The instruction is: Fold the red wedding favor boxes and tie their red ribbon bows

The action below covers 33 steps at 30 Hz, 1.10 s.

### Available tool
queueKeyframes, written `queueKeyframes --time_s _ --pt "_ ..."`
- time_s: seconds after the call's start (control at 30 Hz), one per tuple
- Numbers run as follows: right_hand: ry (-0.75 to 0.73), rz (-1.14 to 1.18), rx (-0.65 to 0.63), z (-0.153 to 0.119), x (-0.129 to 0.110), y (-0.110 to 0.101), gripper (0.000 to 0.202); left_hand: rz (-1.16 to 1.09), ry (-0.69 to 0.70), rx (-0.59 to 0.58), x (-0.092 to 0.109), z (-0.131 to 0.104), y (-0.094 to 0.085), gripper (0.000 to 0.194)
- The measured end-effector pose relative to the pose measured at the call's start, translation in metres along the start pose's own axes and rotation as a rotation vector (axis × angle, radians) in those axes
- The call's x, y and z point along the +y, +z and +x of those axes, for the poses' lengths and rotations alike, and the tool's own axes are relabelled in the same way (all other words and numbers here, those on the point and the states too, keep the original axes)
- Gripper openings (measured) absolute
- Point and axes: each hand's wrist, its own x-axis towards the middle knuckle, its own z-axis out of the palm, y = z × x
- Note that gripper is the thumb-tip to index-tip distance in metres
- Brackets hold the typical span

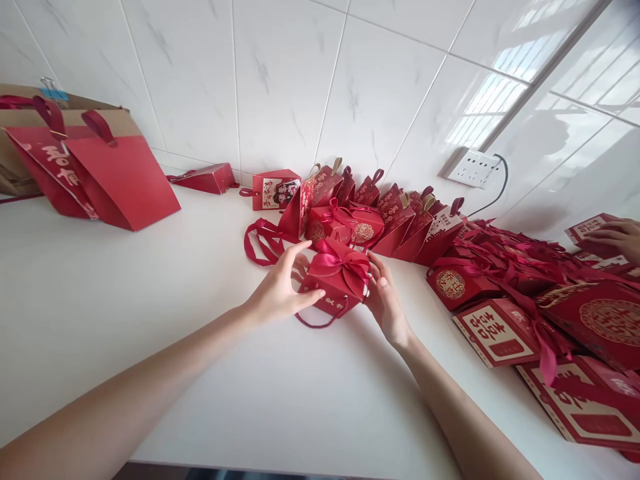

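Note:
A small red gift box (327, 301) with petal-like folded flaps, a satin ribbon bow (341, 263) on top and a dark red cord handle (320, 326) stands on the white table near the middle. From its left side my left hand (287, 283) grips it, thumb on the front face and the other fingers partly hidden behind. Against the right side rest the fingers of my right hand (387, 300), thumb raised along the edge. Just behind it sits another red box (330, 223) with a gold emblem and ribbon. A loose loop of red ribbon (260, 243) lies to the left.
Several triangular red boxes (395, 210) line the tiled wall. Large red bags (125, 173) stand far left. A heap of red boxes (495, 333) and ribbons fills the right side, where another person's hand (620, 239) touches a box. A socket strip (473, 168) is on the wall.

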Motion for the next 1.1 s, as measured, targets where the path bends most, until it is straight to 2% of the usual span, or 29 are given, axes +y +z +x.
queueKeyframes --time_s 0.07,0.13,0.2,0.27,0.37,0.43,0.53,0.67,0.73,0.8,1.0,1.1 --pt "-0.084 -0.034 0.015 0.000 0.001 -0.003 0.056 -0.019 0.096 -0.053 0.002 -0.003 0.000 0.078" --pt "-0.178 -0.168 0.055 -0.001 -0.001 -0.004 0.060 -0.030 0.225 -0.121 0.003 -0.007 0.000 0.086" --pt "-0.243 -0.311 0.081 -0.002 -0.006 -0.004 0.065 -0.081 0.295 -0.190 0.004 -0.009 0.000 0.095" --pt "-0.264 -0.381 0.072 -0.003 -0.010 -0.003 0.067 -0.155 0.247 -0.187 0.005 -0.009 0.000 0.093" --pt "-0.256 -0.398 0.025 -0.004 -0.013 0.003 0.068 -0.152 0.103 -0.094 0.011 -0.007 -0.001 0.073" --pt "-0.232 -0.379 0.009 -0.004 -0.014 0.007 0.069 -0.092 0.071 -0.046 0.015 -0.005 -0.002 0.061" --pt "-0.198 -0.317 0.017 -0.004 -0.014 0.011 0.066 -0.051 0.069 -0.013 0.018 -0.002 -0.004 0.057" --pt "-0.187 -0.200 0.026 -0.004 -0.017 0.007 0.036 -0.009 0.111 -0.009 0.015 0.000 -0.005 0.055" --pt "-0.178 -0.183 0.007 -0.004 -0.019 0.005 0.030 0.015 0.172 0.020 0.012 -0.001 -0.005 0.053" --pt "-0.178 -0.235 -0.020 -0.004 -0.021 0.007 0.030 -0.012 0.197 0.032 0.010 -0.002 -0.005 0.054" --pt "-0.159 -0.330 -0.035 -0.006 -0.022 0.019 0.034 -0.101 0.073 0.007 0.025 -0.002 -0.012 0.065" --pt "-0.152 -0.291 -0.030 -0.005 -0.024 0.019 0.042 -0.025 0.107 -0.009 0.034 0.000 -0.017 0.051"
